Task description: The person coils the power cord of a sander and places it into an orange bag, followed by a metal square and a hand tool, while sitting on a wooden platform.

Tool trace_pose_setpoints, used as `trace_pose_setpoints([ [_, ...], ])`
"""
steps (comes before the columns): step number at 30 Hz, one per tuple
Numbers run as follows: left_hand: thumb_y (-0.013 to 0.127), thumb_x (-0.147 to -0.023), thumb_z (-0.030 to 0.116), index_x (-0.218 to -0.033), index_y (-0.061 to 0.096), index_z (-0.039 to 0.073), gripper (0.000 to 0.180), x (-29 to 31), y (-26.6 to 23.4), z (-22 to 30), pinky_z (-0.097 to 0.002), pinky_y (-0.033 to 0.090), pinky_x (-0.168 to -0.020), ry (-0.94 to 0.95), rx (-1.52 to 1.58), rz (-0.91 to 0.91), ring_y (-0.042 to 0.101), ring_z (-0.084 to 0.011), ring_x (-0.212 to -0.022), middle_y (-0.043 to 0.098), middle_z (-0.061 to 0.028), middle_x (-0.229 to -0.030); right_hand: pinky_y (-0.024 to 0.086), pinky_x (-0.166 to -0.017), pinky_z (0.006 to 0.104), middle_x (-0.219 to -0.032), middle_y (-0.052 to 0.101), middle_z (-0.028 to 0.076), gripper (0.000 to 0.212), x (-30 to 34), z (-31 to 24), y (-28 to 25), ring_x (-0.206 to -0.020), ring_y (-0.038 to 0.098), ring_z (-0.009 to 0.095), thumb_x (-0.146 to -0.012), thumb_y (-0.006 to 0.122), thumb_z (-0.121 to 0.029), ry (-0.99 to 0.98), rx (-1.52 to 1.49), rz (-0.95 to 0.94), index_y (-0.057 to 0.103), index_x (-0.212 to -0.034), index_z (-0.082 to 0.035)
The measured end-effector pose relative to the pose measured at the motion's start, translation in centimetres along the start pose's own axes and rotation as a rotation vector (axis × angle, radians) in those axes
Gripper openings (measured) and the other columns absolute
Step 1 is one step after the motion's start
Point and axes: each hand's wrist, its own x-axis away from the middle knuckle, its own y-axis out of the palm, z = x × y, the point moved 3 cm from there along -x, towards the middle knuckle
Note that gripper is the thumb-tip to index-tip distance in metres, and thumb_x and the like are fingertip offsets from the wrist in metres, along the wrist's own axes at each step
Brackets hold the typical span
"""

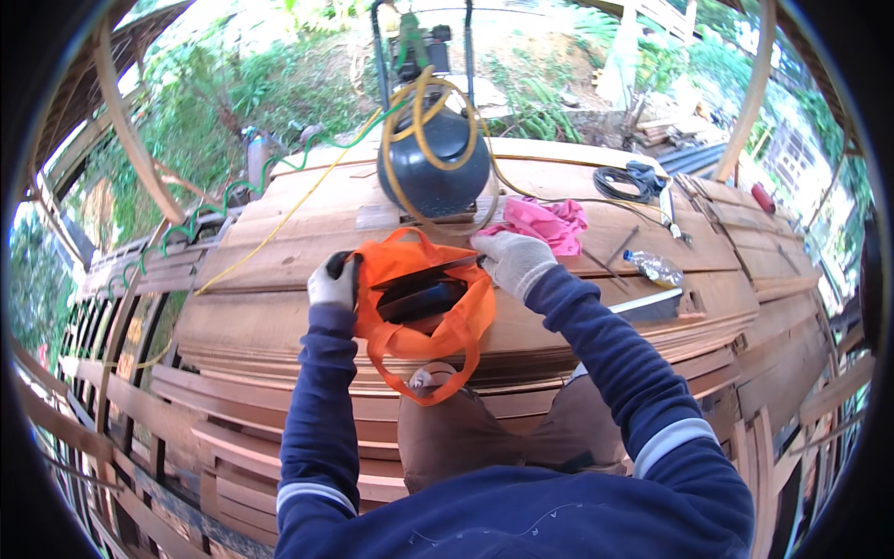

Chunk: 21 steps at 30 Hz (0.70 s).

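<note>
An orange cloth bag [470, 321] stands with its mouth spread on the stacked boards in front of me, one handle loop hanging toward my knees. Dark items [419, 300] show inside it; their kind I cannot make out. My left hand [333, 281], in a pale glove with dark fingertips, grips the bag's left edge. Closed at the bag's upper right edge is my right hand [514, 261], gloved too. Just beyond the right hand lies a crumpled pink cloth [545, 224].
A dark air compressor tank [436, 168] with a yellow hose [430, 121] stands behind the bag. On the right lie a clear plastic bottle [654, 267], a handsaw [647, 306] and a coiled black cable [626, 184]. Wide planks [251, 312] form the work surface.
</note>
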Motion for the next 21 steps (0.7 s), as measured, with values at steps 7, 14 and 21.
trace_pose_setpoints([
  [7,0.07,-0.092,0.02,-0.098,0.074,0.003,0.018,1.2,-0.9,2.7,-0.0235,0.04,-0.049,-0.059,0.004,-0.07,0.05,-0.0043,-0.052,0.061,0.0033,-0.065,0.051,-0.091,0.0381,-0.117,0.065,0.023,0.076,5.4,3.0,4.2,-0.108,0.065,0.036,-0.078,0.079,-0.028,0.543,-0.905,0.381,0.043,-0.139,0.0],
  [14,0.072,-0.091,0.019,-0.099,0.073,0.002,0.019,1.2,-1.8,3.6,-0.0241,0.042,-0.049,-0.129,-0.071,-0.045,0.052,-0.0056,-0.052,0.064,0.0009,-0.068,0.053,-0.078,0.0367,-0.079,0.071,0.016,0.02,2.9,3.8,6.0,-0.08,0.07,0.029,-0.082,0.061,-0.02,0.68,-0.554,0.342,0.072,-0.091,-0.006],
  [21,0.067,-0.094,0.017,-0.102,0.073,0.003,0.017,1.5,-2.6,3.2,-0.0247,0.045,-0.05,-0.035,-0.078,0.014,0.055,-0.0085,-0.054,0.068,-0.0015,-0.079,0.054,-0.072,0.0304,-0.081,0.07,0.011,0.015,5.3,5.7,6.2,-0.072,0.067,0.017,-0.084,0.066,-0.01,0.598,-0.8,0.656,0.07,-0.098,-0.005],
])
